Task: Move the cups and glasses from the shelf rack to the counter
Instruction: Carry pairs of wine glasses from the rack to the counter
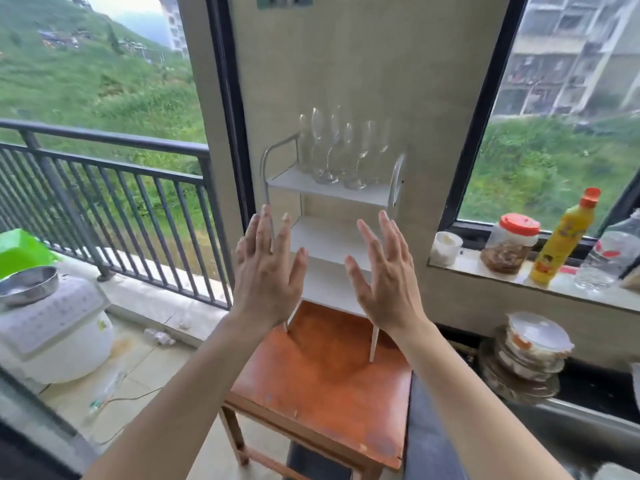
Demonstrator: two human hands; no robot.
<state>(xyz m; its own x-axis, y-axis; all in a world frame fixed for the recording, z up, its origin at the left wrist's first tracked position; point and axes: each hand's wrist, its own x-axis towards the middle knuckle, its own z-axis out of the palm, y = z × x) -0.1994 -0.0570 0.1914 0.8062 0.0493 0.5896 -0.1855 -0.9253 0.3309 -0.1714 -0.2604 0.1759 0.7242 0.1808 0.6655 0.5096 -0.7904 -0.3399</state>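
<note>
Far left of the frame: one green tub (pixel 20 249), one metal bowl (pixel 27 285) resting on one white rice cooker (pixel 52 334). Behind them, one dark railing (pixel 104 161) ran across the upper left.

Centre: one white shelf rack (pixel 329 216) with three shelves stood on one orange-brown wooden table (pixel 329 386), against a beige wall strip. Top shelf held the wine glasses (pixel 337 150), standing upright in a tight cluster; about six showed, but blur and overlap made an exact count uncertain. The two lower shelves carried nothing visible.

Hands: two, both bare and raised in front of the rack's lower shelves. Left hand (pixel 266 271) was spread wide, fingers apart, gripping nothing. Right hand (pixel 388 275) was likewise spread and gripping nothing. Neither touched the rack or the glasses above.

Right of the frame, on the window sill (pixel 588 292): one small white cup (pixel 446 247), one clear jar (pixel 512 244) with a red lid, one yellow bottle (pixel 561 237) with an orange cap, one clear plastic bottle (pixel 613 254). Lower right: one stack of dishes (pixel 533 351), number unclear.
</note>
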